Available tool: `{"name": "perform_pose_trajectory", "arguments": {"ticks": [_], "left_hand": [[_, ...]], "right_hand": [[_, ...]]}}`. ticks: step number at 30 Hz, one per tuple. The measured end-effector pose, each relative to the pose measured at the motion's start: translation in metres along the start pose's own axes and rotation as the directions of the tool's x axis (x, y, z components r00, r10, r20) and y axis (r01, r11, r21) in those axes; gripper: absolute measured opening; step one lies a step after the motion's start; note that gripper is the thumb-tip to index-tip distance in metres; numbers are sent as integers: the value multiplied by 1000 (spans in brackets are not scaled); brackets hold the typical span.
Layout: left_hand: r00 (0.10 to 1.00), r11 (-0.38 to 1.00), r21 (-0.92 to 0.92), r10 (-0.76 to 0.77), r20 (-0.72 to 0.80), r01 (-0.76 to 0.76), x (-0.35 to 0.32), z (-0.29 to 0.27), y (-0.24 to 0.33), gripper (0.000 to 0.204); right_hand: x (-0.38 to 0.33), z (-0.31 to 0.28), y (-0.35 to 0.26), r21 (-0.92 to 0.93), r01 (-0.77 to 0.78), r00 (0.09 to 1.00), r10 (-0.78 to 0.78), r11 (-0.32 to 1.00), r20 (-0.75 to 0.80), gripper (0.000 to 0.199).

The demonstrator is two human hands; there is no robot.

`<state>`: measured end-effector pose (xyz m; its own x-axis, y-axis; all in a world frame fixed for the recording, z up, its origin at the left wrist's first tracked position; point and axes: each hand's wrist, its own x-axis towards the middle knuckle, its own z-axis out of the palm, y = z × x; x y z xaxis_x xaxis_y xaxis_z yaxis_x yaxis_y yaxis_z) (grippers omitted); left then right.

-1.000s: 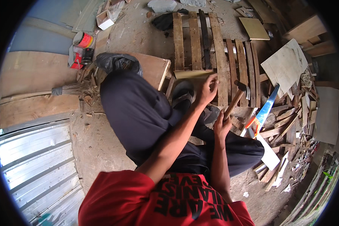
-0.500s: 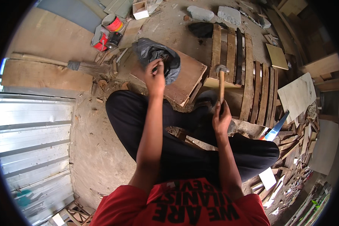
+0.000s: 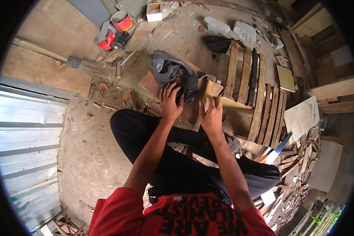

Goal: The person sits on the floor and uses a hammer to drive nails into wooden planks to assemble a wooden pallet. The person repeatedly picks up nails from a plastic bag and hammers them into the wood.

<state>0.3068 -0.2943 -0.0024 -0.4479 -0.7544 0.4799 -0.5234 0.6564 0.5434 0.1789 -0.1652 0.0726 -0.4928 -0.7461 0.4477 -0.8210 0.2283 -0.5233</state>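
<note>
Head view: the black bag sits open on a flat brown board, with thin dark bits inside it. The left hand is on the near edge of the bag, and its thumb and fingers are spread wide. I cannot tell if its fingertips touch any bits. The right hand is just right of the bag. Its fingers are bent close to the handle of a hammer, but I cannot tell if they grip it. The hammer's head is just beside the bag's right side. Farther right of the bag is a slatted wood frame. Its slats lie in rows, so I think a good part is laid out. The hammer is not over those slats now. How much is left, I can't tell.
</note>
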Motion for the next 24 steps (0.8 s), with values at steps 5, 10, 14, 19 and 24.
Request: {"name": "perform_pose_trajectory", "arguments": {"ticks": [5, 10, 14, 19, 24], "left_hand": [[994, 991, -120, -68, -84, 57, -7, 15, -8, 23], [994, 997, -63, -42, -104, 36, 1, 14, 7, 21], [992, 999, -24, -38, -123, 35, -7, 12, 5, 20], [994, 1000, -28, -15, -104, 12, -11, 10, 4, 21], [991, 995, -78, -64, -115, 55, -9, 9, 5, 22]], "right_hand": [[54, 48, -21, 355, 46, 997, -67, 934, 48, 20], [69, 105, 3, 178, 7, 1000, -7, 984, 2, 18], [57, 112, 6, 136, 38, 999, -36, 990, -19, 15], [56, 114, 6, 219, -34, 998, 45, 975, -46, 10], [58, 103, 6, 465, -158, 982, 188, 871, -18, 7]]}}
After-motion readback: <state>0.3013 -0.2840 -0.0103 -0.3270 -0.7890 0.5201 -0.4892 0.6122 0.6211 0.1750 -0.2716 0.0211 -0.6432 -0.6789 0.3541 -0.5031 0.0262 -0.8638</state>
